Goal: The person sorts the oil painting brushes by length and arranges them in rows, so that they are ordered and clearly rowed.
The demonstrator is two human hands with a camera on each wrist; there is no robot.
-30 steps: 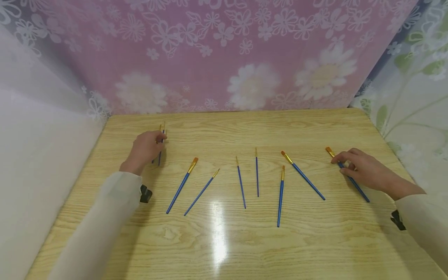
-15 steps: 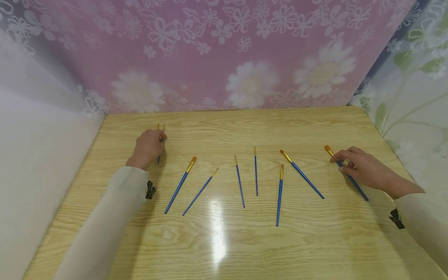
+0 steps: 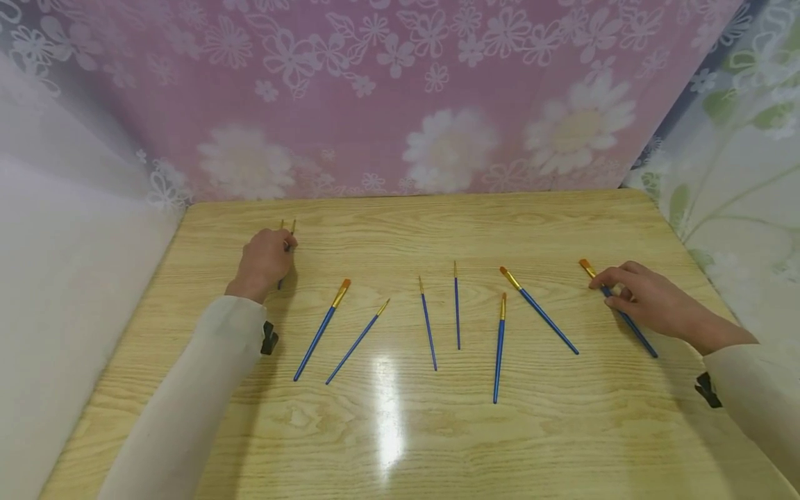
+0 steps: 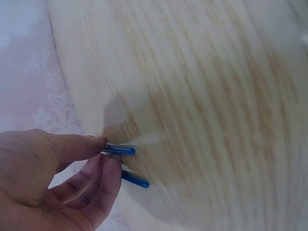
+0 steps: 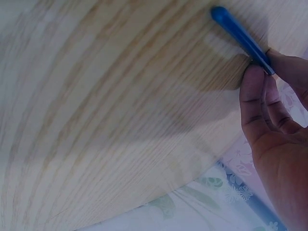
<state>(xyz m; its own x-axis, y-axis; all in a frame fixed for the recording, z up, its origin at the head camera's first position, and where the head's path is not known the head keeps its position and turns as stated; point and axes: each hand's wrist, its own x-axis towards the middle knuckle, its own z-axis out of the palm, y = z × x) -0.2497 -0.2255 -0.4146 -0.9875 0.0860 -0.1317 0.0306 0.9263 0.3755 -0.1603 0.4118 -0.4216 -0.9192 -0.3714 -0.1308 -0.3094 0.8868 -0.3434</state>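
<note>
My left hand point(image 3: 264, 262), at the far left of the table, has thumb and fingertip closed together on a slim blue-handled paintbrush point(image 4: 120, 150), while a second slim paintbrush point(image 4: 135, 180) runs just beside it, its handle end poking out below my fingertip; whether that one is gripped too, I cannot tell. Across the table, my right hand point(image 3: 653, 302) pinches a broad paintbrush point(image 3: 640, 340) between thumb and fingers below its orange bristles and gold ferrule, the blue handle slanting back toward me on the right. Between my hands, six more blue-handled paintbrushes lie apart from one another on the wood-grain tabletop point(image 3: 562, 430): nearest my left hand, a broad orange-tipped brush point(image 3: 317, 340) leaning right at its tip, then a fine brush point(image 3: 357, 342) at a similar slant; near the middle, a pair of thin brushes, one slightly tilted point(image 3: 429, 330) and one almost straight point(image 3: 457, 312); then an orange-tipped brush point(image 3: 499, 354) pointing away from me and a thicker slanted brush point(image 3: 546, 319) angled up to the left. Pale sleeves cover my left forearm point(image 3: 187, 389) and right forearm point(image 3: 759, 389), a small black object showing at each cuff. Behind the far edge hangs a pink floral cloth point(image 3: 350, 132), with a leaf-patterned pale cloth point(image 3: 744, 180) at right
</note>
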